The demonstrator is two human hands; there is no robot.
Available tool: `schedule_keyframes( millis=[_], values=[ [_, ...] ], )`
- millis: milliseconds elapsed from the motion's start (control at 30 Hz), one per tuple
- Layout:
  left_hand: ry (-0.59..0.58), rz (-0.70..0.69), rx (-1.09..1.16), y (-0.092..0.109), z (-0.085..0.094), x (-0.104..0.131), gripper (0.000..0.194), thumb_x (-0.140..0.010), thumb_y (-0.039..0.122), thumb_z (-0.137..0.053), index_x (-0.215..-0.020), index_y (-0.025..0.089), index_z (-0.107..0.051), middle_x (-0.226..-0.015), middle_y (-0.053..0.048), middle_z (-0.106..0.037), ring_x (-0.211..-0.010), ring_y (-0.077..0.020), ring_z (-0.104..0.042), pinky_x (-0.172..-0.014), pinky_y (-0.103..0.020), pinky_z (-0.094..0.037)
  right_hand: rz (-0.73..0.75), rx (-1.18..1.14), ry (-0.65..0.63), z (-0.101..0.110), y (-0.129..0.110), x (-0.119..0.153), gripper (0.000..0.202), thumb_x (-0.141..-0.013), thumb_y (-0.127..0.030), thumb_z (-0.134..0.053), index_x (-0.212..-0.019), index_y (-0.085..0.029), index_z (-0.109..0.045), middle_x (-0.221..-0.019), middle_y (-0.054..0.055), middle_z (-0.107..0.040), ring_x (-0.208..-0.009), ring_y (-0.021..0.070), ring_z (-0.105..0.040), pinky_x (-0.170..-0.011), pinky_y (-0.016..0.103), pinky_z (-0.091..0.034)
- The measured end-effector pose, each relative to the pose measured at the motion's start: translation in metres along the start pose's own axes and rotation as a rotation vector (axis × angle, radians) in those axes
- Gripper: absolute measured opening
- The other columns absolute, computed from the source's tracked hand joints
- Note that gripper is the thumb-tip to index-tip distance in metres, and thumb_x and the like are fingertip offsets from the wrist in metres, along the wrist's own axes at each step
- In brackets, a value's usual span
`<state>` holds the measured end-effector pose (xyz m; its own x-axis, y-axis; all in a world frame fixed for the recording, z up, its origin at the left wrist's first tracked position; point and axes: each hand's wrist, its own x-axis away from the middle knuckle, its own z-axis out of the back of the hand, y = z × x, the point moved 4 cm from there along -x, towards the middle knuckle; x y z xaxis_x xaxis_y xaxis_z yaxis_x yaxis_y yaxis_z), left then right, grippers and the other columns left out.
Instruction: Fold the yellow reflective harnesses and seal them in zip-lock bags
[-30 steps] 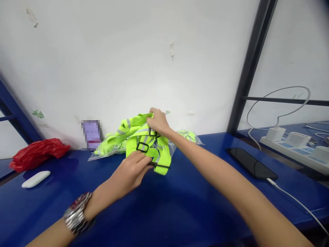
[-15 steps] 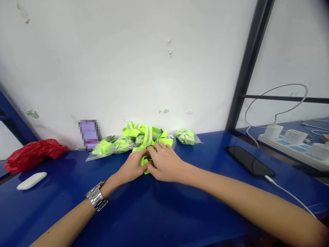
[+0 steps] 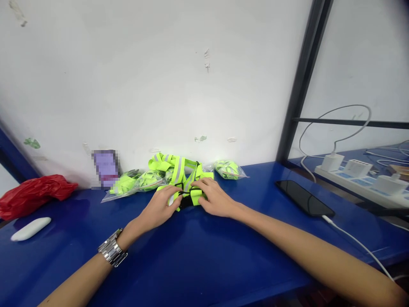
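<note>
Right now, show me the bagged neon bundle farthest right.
The bagged bundle between the neon straps and the black phone, near the wall; the other bundles lie farther left, beside or behind the straps.

Silver wristband (image 3: 113, 248), probably a watch's

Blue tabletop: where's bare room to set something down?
Bare: glossy blue tabletop this side of the left hand and right hand; also between the rectangular black phone and the rightmost clear plastic bag. Crowded: along the white wall, around the neon-yellow reflective straps.
</note>
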<state>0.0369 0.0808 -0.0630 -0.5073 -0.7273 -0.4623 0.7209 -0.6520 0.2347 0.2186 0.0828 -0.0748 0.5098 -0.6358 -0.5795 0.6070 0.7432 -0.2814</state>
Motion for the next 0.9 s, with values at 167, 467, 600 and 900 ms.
schedule_keyframes(
  millis=[167, 467, 600, 900],
  values=[
    [0.119, 0.042, -0.007, 0.002, -0.002, -0.006, 0.031, -0.091, 0.036, -0.043, -0.103, 0.015, -0.062, -0.101, -0.010, -0.069, -0.093, -0.0242, -0.064, -0.085, -0.038, -0.049, -0.058, 0.313, 0.221, 0.002, -0.030, 0.007, 0.052, -0.080, -0.045, -0.059, -0.119, -0.013, -0.050, -0.123, 0.020, -0.047, -0.117, 0.0349, -0.040, -0.096, 0.049, -0.034],
    [0.091, 0.132, 0.065, -0.008, 0.005, 0.000, 0.027, -0.089, 0.038, -0.047, -0.105, 0.021, -0.060, -0.106, -0.005, -0.069, -0.092, -0.0224, -0.065, -0.084, -0.034, -0.049, -0.131, 0.292, -0.063, 0.007, 0.004, 0.007, 0.030, -0.081, -0.016, -0.050, -0.110, -0.016, -0.050, -0.088, 0.007, -0.059, -0.076, 0.0203, -0.054, -0.065, 0.029, -0.039],
    [0.067, 0.157, 0.125, -0.009, -0.001, 0.002, 0.025, -0.089, 0.041, -0.047, -0.102, 0.022, -0.058, -0.105, -0.003, -0.068, -0.093, -0.0220, -0.065, -0.079, -0.032, -0.049, -0.071, 0.301, -0.039, 0.009, 0.014, 0.011, 0.031, -0.082, -0.016, -0.051, -0.113, -0.016, -0.051, -0.095, 0.010, -0.058, -0.085, 0.0223, -0.054, -0.071, 0.031, -0.042],
    [0.145, 0.165, 0.207, 0.000, -0.005, 0.002, 0.025, -0.091, 0.041, -0.047, -0.103, 0.021, -0.056, -0.103, -0.004, -0.066, -0.098, -0.0218, -0.062, -0.082, -0.031, -0.048, 0.290, 0.343, 0.108, 0.004, -0.031, 0.013, 0.025, -0.083, -0.020, -0.053, -0.107, -0.013, -0.056, -0.112, 0.017, -0.049, -0.109, 0.0303, -0.040, -0.091, 0.045, -0.039]
  ],
)
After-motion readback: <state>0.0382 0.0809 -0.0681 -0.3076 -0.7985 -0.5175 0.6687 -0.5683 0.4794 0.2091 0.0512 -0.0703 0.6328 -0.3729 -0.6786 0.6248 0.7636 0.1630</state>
